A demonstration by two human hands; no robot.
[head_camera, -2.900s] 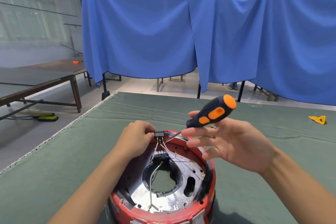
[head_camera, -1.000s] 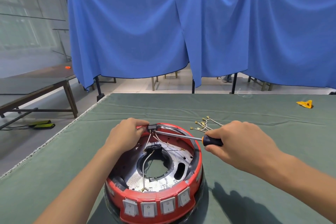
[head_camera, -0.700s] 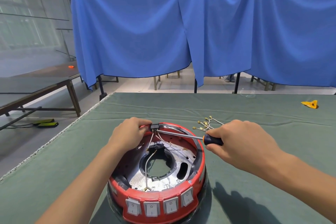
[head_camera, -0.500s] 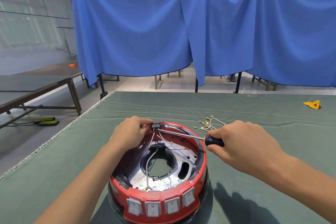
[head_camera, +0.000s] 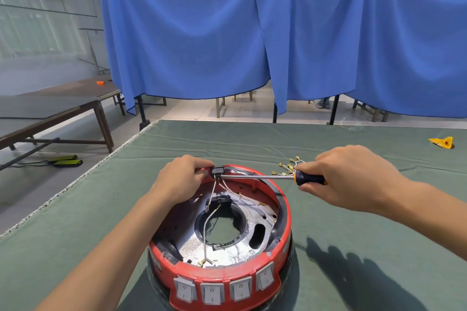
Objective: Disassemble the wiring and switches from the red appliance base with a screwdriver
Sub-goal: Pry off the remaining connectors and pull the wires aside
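Note:
The red appliance base (head_camera: pixel 284 219) lies upside down on the green table, its silver inner plate (head_camera: pixel 227 250) exposed. Several grey rocker switches (head_camera: pixel 212 293) line its near wall. My left hand (head_camera: pixel 180 179) pinches a small black switch (head_camera: pixel 217 170) at the far rim, with thin wires (head_camera: pixel 214 189) trailing from it into the base. My right hand (head_camera: pixel 353 177) grips the black and orange handle of a screwdriver (head_camera: pixel 257 177). Its shaft lies across the rim, tip at the black switch.
A loose bundle of wires with brass terminals (head_camera: pixel 288 166) lies on the green cloth (head_camera: pixel 75 222) behind the base. A yellow scrap (head_camera: pixel 442 142) sits far right. The table's left edge runs diagonally; blue curtains hang behind, and a dark bench (head_camera: pixel 50 113) stands at left.
Three seconds ago my right hand held the screwdriver loosely above the base; it now grips the handle with the tip at the black switch. Over the last second both hands barely moved.

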